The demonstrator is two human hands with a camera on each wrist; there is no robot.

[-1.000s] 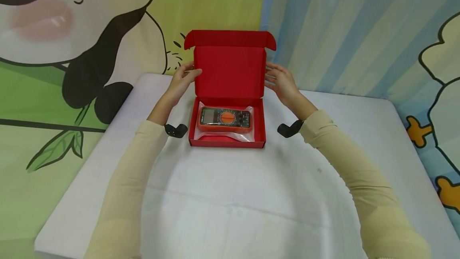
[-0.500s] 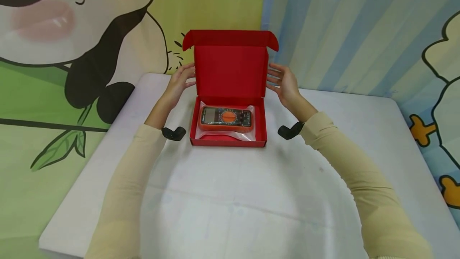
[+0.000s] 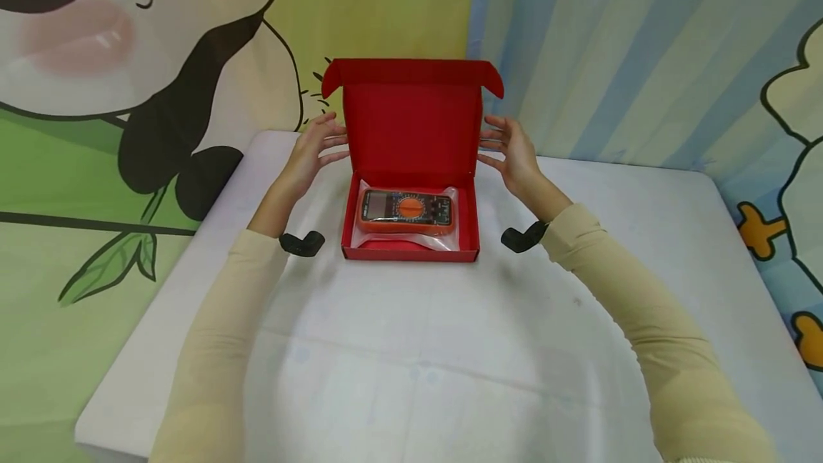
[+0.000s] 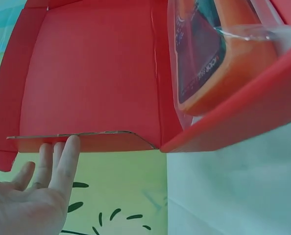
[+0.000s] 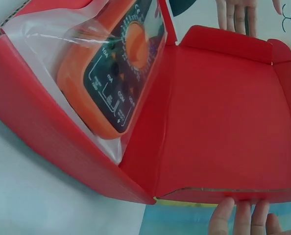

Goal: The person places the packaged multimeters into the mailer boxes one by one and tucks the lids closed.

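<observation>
A red cardboard box (image 3: 411, 256) stands on the white table with its lid (image 3: 414, 127) raised at the back. Inside lies an orange multimeter (image 3: 406, 210) with a dark face and a round orange dial, in a clear plastic bag (image 5: 42, 44). My left hand (image 3: 311, 152) is at the lid's left side, its straight fingertips right at the side flap (image 4: 86, 142). On the other side, my right hand (image 3: 514, 152) has its fingers extended, tips at the lid's right flap (image 5: 233, 195). Neither hand curls round anything.
The white table (image 3: 411, 349) extends in front of the box and to both sides. Behind it hangs a printed curtain (image 3: 617, 56) with a cartoon panda (image 3: 161, 113). A black wrist camera (image 3: 302, 244) sits on the left wrist, another black camera (image 3: 524, 236) on the right.
The lid has tipped slightly toward the person and looks larger. My left thumb has left the lid's inner face, and the left hand has shifted a little outward.
</observation>
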